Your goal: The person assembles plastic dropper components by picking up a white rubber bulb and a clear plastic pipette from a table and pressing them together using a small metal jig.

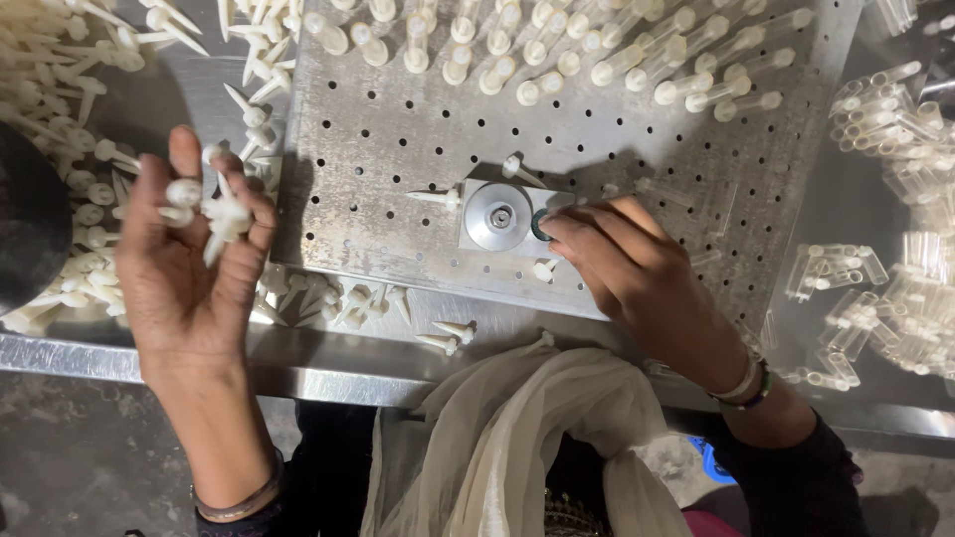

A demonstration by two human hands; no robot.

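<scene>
My left hand [189, 264] is raised palm-up at the left and holds several small white pointed plastic pieces [214, 209] in its fingers. My right hand [622, 264] rests on the perforated metal plate [398, 149], its fingertips pinched at a small dark ring [540, 226] beside a round metal fixture [498, 215] on a square block. Whether a clear tube lies under the fingers I cannot tell. A single white pointed piece [438, 197] lies just left of the fixture.
Rows of assembled tubes with white caps [597, 50] stand in the plate's far holes. Loose white pointed pieces [70, 119] are heaped at the left, clear plastic tubes [895, 199] at the right. A steel table edge [328, 363] and a pale cloth [497, 438] lie near me.
</scene>
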